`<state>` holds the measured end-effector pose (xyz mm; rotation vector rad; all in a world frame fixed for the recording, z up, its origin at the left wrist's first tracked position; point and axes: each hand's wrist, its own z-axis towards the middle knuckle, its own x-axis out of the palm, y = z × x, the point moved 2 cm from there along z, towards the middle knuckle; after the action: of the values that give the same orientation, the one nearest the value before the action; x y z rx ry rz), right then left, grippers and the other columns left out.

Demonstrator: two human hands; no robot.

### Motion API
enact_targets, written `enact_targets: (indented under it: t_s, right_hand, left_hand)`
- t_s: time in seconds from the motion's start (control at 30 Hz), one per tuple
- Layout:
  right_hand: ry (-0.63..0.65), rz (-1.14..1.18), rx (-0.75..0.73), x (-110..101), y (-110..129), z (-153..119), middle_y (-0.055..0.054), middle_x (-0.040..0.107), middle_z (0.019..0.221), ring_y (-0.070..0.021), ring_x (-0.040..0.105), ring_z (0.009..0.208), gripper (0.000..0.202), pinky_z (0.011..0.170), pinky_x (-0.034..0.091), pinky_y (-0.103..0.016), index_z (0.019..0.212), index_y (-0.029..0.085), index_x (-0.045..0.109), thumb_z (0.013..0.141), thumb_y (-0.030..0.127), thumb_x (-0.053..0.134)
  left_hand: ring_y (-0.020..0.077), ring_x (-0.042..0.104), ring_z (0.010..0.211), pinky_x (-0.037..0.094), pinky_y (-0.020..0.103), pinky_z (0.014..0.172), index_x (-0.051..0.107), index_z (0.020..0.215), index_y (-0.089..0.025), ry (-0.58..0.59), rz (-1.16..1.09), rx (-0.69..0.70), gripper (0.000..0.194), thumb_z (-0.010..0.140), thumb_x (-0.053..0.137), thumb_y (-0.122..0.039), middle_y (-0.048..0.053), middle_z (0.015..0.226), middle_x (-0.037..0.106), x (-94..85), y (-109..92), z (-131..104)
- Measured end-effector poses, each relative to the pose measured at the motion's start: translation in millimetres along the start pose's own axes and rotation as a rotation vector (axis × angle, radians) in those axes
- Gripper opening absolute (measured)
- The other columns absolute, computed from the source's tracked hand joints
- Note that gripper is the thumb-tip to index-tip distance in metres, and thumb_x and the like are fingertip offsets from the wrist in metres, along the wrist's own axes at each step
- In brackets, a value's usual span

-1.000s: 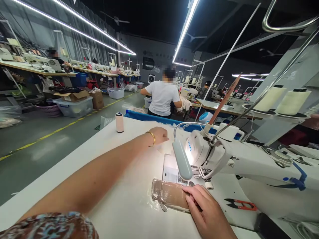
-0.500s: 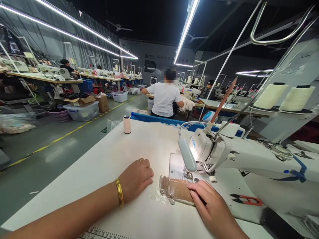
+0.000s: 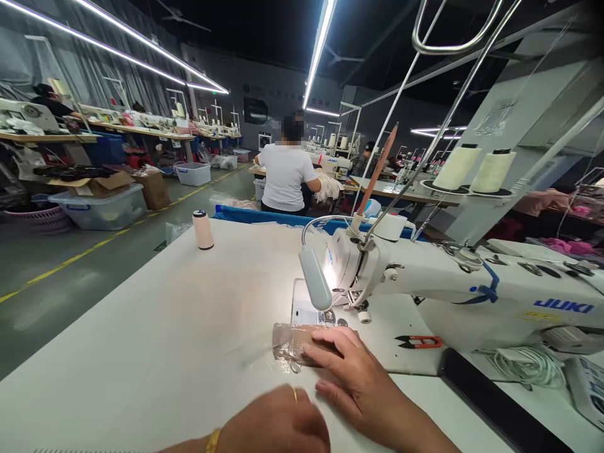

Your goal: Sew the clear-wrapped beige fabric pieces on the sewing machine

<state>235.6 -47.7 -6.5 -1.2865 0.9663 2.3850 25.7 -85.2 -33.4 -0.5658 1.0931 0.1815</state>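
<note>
A flat brown piece in clear plastic (image 3: 289, 340) lies on the white table just in front of the sewing machine's needle area (image 3: 352, 299). My right hand (image 3: 356, 377) rests over the right end of this piece, fingers spread and thumb apart on the table. Nearer the front edge of the view is my left hand (image 3: 278, 418), slightly blurred, with a ring and a gold bracelet. Its fingers are curled in, and what they may hold is hidden. Red-handled thread snips (image 3: 419, 341) lie to the right of my right hand.
A pale pink thread spool (image 3: 202, 230) stands at the table's far left. The machine's arm (image 3: 425, 270) spans the right side, with a long black object (image 3: 500, 402) in front. Beyond the table, a person in a white shirt (image 3: 285, 176) sits facing away.
The view has turned right. My left hand has drawn back toward the front edge and curled closed. My right hand has moved further over the brown piece, its fingers now spread.
</note>
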Motion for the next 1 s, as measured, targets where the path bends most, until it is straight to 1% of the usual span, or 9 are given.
enact_targets:
  t_s: [0.1, 0.2, 0.33, 0.4, 0.5, 0.63, 0.73, 0.87, 1.0]
  right_hand:
    - [-0.020, 0.038, 0.021, 1.3, -3.7, -0.2, -0.009, 0.063, 0.141, -0.0298, 0.057, 0.130, 0.038, 0.110, 0.055, -0.050, 0.143, 0.031, 0.062, 0.106, 0.024, 0.062]
    - [-0.078, 0.093, 0.068, 1.1, -8.8, -0.6, -0.010, 0.065, 0.133, -0.0282, 0.060, 0.121, 0.033, 0.103, 0.058, -0.048, 0.141, 0.028, 0.062, 0.109, 0.023, 0.055]
    - [-0.064, 0.109, 0.097, -0.6, -9.5, -1.6, -0.010, 0.063, 0.138, -0.0281, 0.058, 0.125, 0.035, 0.107, 0.056, -0.048, 0.144, 0.028, 0.061, 0.109, 0.025, 0.055]
    - [-0.046, 0.087, 0.137, -0.9, -9.4, -2.3, -0.010, 0.061, 0.142, -0.0280, 0.056, 0.129, 0.041, 0.110, 0.054, -0.047, 0.146, 0.027, 0.059, 0.106, 0.021, 0.061]
    - [-0.046, 0.052, 0.211, -1.2, -10.8, -2.3, -0.010, 0.062, 0.140, -0.0279, 0.056, 0.127, 0.047, 0.110, 0.053, -0.046, 0.146, 0.025, 0.059, 0.100, 0.014, 0.068]
    - [-0.025, 0.049, 0.251, -2.2, -13.7, 0.6, -0.006, 0.066, 0.118, -0.0264, 0.058, 0.109, 0.043, 0.096, 0.056, -0.043, 0.139, 0.025, 0.063, 0.098, 0.017, 0.075]
    - [-0.018, 0.040, 0.319, -3.0, -18.0, 1.6, -0.004, 0.065, 0.104, -0.0256, 0.057, 0.100, 0.027, 0.086, 0.054, -0.039, 0.118, 0.023, 0.069, 0.095, 0.014, 0.079]
    - [-0.040, 0.067, 0.355, -4.0, -21.6, -0.2, -0.002, 0.063, 0.096, -0.0234, 0.056, 0.097, 0.020, 0.084, 0.048, -0.035, 0.090, 0.022, 0.061, 0.096, 0.005, 0.071]
    - [-0.061, 0.167, 0.400, -7.5, -20.8, -0.8, -0.001, 0.064, 0.098, -0.0229, 0.056, 0.098, 0.019, 0.086, 0.046, -0.034, 0.090, 0.023, 0.058, 0.101, 0.008, 0.063]
  left_hand:
    - [0.0305, 0.071, 0.118, 0.059, 0.044, 0.100, 0.067, 0.134, -0.023, -0.156, 0.243, -0.301, 0.034, 0.103, 0.061, -0.036, 0.013, 0.127, 0.077, -30.9, 17.1, -1.5]
    - [0.0434, 0.063, 0.135, 0.056, 0.056, 0.107, 0.057, 0.150, -0.015, -0.109, 0.376, -0.221, 0.068, 0.092, 0.073, -0.048, 0.024, 0.148, 0.065, -22.9, 20.9, -10.2]
    - [0.0298, 0.073, 0.122, 0.063, 0.040, 0.095, 0.066, 0.139, -0.042, 0.048, 0.111, -0.021, 0.046, 0.093, 0.072, -0.036, 0.005, 0.134, 0.076, 12.4, 4.9, -7.7]
    - [0.0248, 0.075, 0.112, 0.064, 0.035, 0.088, 0.070, 0.128, -0.047, 0.060, 0.041, 0.007, 0.034, 0.096, 0.068, -0.036, -0.001, 0.122, 0.079, 10.2, -0.9, 4.3]
    - [0.0219, 0.072, 0.110, 0.060, 0.034, 0.090, 0.068, 0.125, -0.034, 0.030, -0.021, -0.026, 0.027, 0.103, 0.055, -0.028, 0.003, 0.122, 0.076, -19.6, 7.6, 31.4]
    - [0.0266, 0.067, 0.089, 0.053, 0.039, 0.077, 0.064, 0.100, -0.022, 0.143, 0.032, -0.353, 0.010, 0.094, 0.063, -0.030, 0.007, 0.099, 0.073, -52.6, 41.5, 65.5]
    - [0.0236, 0.060, 0.076, 0.042, 0.034, 0.067, 0.052, 0.078, -0.022, 0.276, 0.049, -0.514, 0.016, 0.091, 0.060, -0.027, 0.004, 0.083, 0.067, -53.1, 54.8, 74.3]
    - [0.0235, 0.057, 0.081, 0.041, 0.034, 0.071, 0.046, 0.073, -0.022, 0.190, -0.070, -0.484, 0.013, 0.082, 0.055, -0.022, 0.004, 0.086, 0.065, -51.8, 53.2, 71.0]
    - [0.0208, 0.057, 0.069, 0.040, 0.031, 0.063, 0.046, 0.081, -0.025, 0.202, -0.383, -0.633, 0.012, 0.077, 0.057, -0.030, -0.002, 0.073, 0.064, -54.7, 56.6, 65.3]
